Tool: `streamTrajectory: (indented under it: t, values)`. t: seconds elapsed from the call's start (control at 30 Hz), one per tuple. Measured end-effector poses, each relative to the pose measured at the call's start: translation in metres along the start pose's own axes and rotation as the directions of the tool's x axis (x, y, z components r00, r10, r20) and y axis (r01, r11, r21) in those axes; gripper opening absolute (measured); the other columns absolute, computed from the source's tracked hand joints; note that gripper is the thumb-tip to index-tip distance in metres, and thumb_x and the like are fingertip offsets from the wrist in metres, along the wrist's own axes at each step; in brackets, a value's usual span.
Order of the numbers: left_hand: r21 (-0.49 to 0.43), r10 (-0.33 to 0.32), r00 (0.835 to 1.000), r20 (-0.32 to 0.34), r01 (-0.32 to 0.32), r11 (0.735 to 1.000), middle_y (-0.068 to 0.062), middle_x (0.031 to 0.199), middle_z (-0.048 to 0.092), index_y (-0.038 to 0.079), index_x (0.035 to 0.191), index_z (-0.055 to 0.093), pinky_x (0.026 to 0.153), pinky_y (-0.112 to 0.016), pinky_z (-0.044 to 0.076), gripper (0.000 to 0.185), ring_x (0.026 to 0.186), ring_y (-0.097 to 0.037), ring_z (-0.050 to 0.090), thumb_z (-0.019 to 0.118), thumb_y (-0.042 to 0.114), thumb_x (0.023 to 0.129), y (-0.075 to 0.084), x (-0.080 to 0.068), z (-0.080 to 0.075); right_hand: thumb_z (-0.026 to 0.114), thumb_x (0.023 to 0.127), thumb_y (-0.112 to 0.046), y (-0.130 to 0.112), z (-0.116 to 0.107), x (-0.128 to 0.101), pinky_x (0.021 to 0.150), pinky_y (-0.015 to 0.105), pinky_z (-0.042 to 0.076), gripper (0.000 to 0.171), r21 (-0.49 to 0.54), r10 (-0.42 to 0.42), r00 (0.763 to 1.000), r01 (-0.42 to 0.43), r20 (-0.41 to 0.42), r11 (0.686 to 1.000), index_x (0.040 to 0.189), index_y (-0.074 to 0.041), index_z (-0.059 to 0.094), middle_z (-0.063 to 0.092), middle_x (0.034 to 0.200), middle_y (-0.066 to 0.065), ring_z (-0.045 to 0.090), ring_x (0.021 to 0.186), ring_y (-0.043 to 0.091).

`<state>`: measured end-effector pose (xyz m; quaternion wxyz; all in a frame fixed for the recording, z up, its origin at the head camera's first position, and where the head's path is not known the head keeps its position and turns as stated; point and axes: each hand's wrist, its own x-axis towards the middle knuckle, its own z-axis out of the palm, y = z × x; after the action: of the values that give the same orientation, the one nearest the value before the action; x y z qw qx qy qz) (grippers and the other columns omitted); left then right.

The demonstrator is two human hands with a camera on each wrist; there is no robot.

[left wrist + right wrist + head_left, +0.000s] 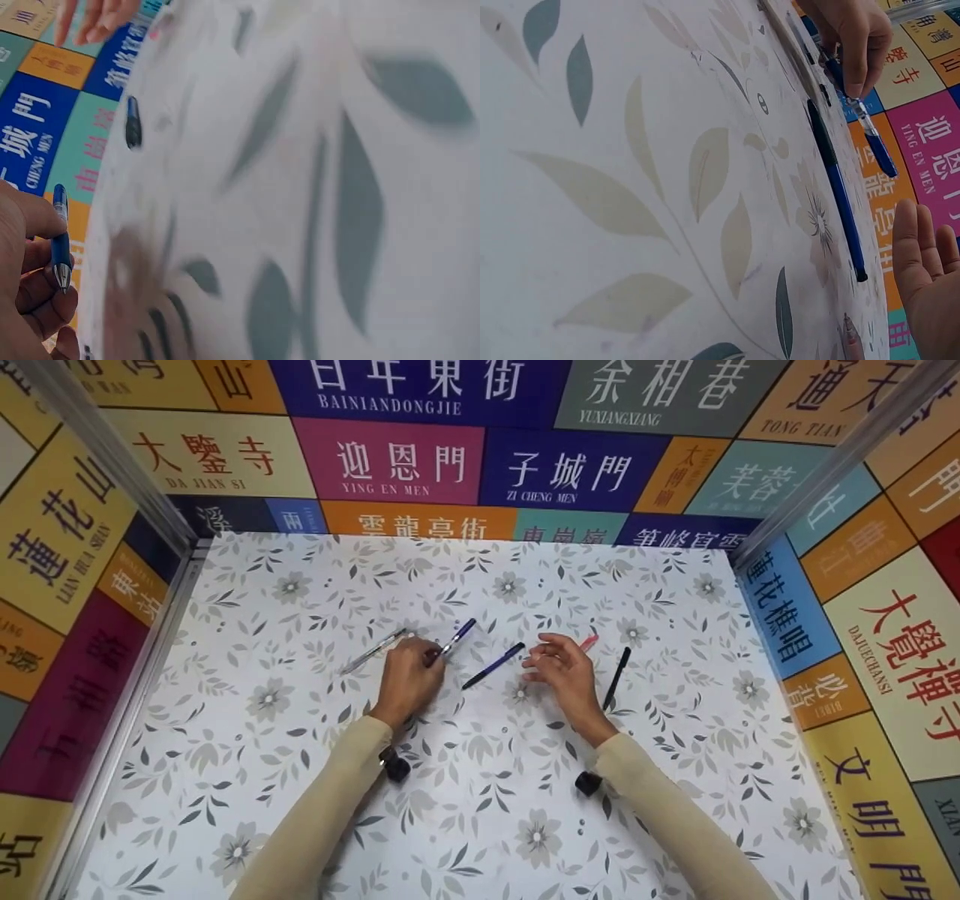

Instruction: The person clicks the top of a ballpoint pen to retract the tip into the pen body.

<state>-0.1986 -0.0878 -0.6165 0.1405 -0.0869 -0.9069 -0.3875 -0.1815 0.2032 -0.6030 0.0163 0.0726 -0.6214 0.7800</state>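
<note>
My left hand (409,675) pinches a blue pen (460,634) between thumb and fingers. The left wrist view shows the silver tip of this pen (61,247) pointing down past the fingers; its clear band shows in the right wrist view. My right hand (568,671) holds nothing, its fingers loosely bent and spread over the cloth. Between the hands lies another blue pen (493,666) with dark ends. A pink pen (589,641) peeks out behind the right hand, which partly hides it. Beside the right wrist is a black pen (617,678).
A clear, silvery pen (373,651) lies just left of the left hand. White floral cloth (480,810) covers the tabletop. Panels with coloured street-name signs (390,461) stand at the back and both sides, with metal posts (112,457) at the corners.
</note>
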Motion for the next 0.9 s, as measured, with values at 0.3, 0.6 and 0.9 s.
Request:
streamTrajectory:
  t: [0.3, 0.6, 0.9]
  values:
    - [-0.193, -0.064, 0.998, 0.030, 0.068, 0.979, -0.004, 0.086, 0.074, 0.005, 0.097, 0.086, 0.075, -0.036, 0.053, 0.010, 0.081, -0.022, 0.068, 0.078, 0.008, 0.092, 0.021, -0.002, 0.002, 0.069, 0.105, 0.002, -0.006, 0.006, 0.000, 0.084, 0.048, 0.066, 0.037, 0.001, 0.002, 1.000, -0.002, 0.007, 1.000, 0.142, 0.003, 0.062, 0.065, 0.121, 0.030, 0.077, 0.102, 0.034]
    - [-0.300, -0.077, 0.995, 0.065, 0.093, 0.950, -0.001, 0.086, 0.076, 0.006, 0.097, 0.085, 0.073, -0.028, 0.051, 0.008, 0.079, -0.015, 0.066, 0.079, 0.008, 0.093, 0.039, -0.010, 0.003, 0.069, 0.105, 0.003, -0.013, 0.011, -0.001, 0.083, 0.047, 0.067, 0.038, 0.003, -0.019, 0.999, 0.019, 0.030, 1.000, 0.142, 0.005, 0.061, 0.065, 0.120, 0.027, 0.076, 0.103, 0.039]
    - [-0.385, -0.069, 0.994, 0.085, 0.097, 0.918, -0.001, 0.086, 0.076, 0.005, 0.100, 0.086, 0.072, -0.025, 0.049, 0.007, 0.080, -0.014, 0.066, 0.082, 0.006, 0.095, 0.058, -0.016, 0.002, 0.068, 0.104, 0.006, -0.026, 0.021, -0.004, 0.084, 0.046, 0.067, 0.039, 0.026, -0.020, 0.999, 0.018, 0.045, 1.000, 0.143, 0.006, 0.060, 0.061, 0.123, 0.035, 0.075, 0.104, 0.043]
